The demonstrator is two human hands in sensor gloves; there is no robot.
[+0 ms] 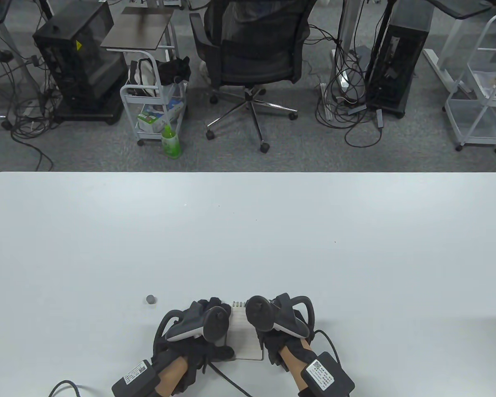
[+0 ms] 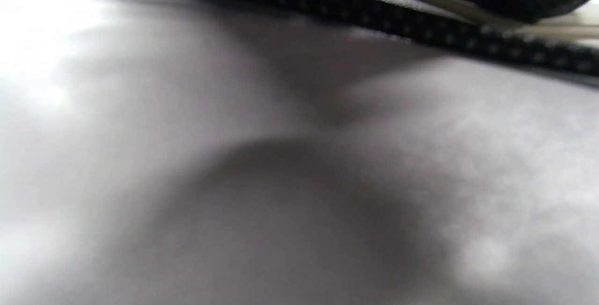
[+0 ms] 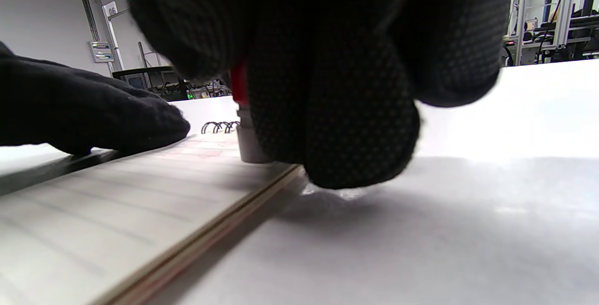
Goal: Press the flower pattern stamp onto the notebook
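Note:
A small spiral notebook (image 1: 244,335) lies open on the white table (image 1: 248,231) near its front edge, between my hands. My left hand (image 1: 208,320) rests on the notebook's left side and holds it flat; it also shows in the right wrist view (image 3: 89,108). My right hand (image 1: 273,326) grips a stamp (image 3: 245,127) with a red body and a grey base. The base stands upright on the lined page (image 3: 117,188) near the spiral rings (image 3: 220,127). The left wrist view is blurred and shows only table surface and a dark edge.
A small grey round cap (image 1: 150,299) lies on the table to the left of my left hand. Beyond the table's far edge stand an office chair (image 1: 252,53), a white cart (image 1: 155,103) and computer towers.

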